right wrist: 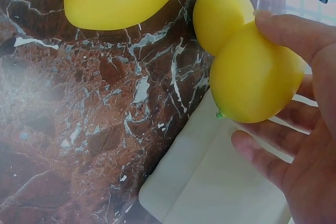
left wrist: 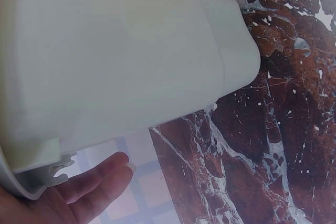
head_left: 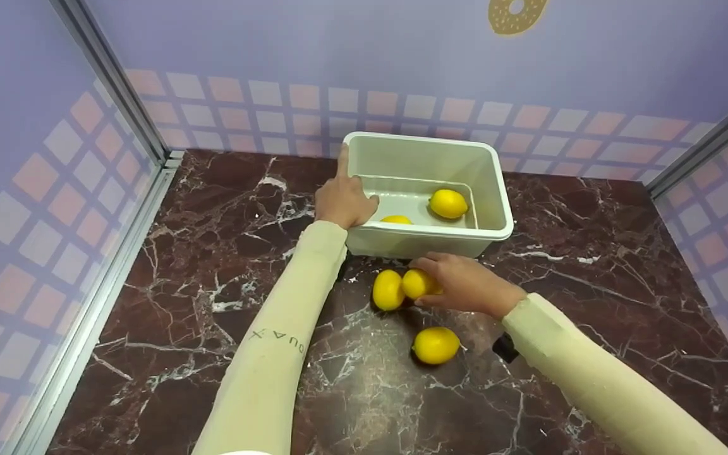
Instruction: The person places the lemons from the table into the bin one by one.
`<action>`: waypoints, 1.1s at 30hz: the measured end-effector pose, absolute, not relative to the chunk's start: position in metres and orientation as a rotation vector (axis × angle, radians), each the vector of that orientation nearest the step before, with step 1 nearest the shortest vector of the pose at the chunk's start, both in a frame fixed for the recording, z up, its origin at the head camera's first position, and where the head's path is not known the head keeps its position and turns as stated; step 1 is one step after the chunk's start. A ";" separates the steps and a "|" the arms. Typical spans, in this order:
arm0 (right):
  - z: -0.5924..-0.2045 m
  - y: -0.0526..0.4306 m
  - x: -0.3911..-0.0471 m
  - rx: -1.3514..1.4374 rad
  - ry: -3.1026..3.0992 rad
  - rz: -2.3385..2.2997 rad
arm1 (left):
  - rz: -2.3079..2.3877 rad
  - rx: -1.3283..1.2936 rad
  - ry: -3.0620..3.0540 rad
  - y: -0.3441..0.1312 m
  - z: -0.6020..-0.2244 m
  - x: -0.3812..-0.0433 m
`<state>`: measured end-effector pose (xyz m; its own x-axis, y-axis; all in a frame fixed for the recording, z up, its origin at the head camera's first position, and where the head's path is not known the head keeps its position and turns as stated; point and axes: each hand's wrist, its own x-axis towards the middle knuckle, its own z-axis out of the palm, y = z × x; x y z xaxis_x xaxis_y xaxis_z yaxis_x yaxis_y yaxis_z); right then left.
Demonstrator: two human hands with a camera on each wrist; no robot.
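A white plastic bin [head_left: 440,231] stands near the back wall. My left hand [head_left: 342,201] holds its left rim, thumb over the inside and index finger stretched along the edge; in the left wrist view other fingers [left wrist: 102,190] show outside below the rim. In front of the bin, my right hand [head_left: 468,284] grips a yellow lemon [right wrist: 257,77] between thumb and fingers. Another lemon [head_left: 388,291] lies right against its left side on the table. Nearer to me rests a third lemon [head_left: 436,345]. Inside the bin are two lemons [head_left: 448,203], one partly hidden by the front rim.
The table [head_left: 212,354] has a dark red marbled surface. Panels with pink and white squares [head_left: 225,90] rise at the back and both sides. Metal frame posts [head_left: 111,63] mark the corners.
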<state>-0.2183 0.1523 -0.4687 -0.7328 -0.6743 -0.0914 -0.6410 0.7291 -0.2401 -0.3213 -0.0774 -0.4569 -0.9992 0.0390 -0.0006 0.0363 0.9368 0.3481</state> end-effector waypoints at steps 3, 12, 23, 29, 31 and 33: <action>-0.468 0.153 -0.218 -1.057 2.757 -0.286 | 0.548 0.061 3.087 -0.078 -0.457 -0.322; -0.465 0.154 -0.217 -1.040 2.762 -0.267 | 0.536 0.065 3.085 -0.077 -0.457 -0.321; -0.462 0.154 -0.215 -1.078 2.771 -0.270 | 0.562 0.071 3.096 -0.078 -0.456 -0.320; -0.459 0.155 -0.213 -1.072 2.757 -0.270 | 0.557 0.061 3.079 -0.077 -0.455 -0.320; -0.458 0.155 -0.213 -1.072 2.755 -0.271 | 0.556 0.059 3.077 -0.077 -0.456 -0.320; -0.457 0.154 -0.213 -1.074 2.753 -0.273 | 0.557 0.058 3.073 -0.077 -0.456 -0.320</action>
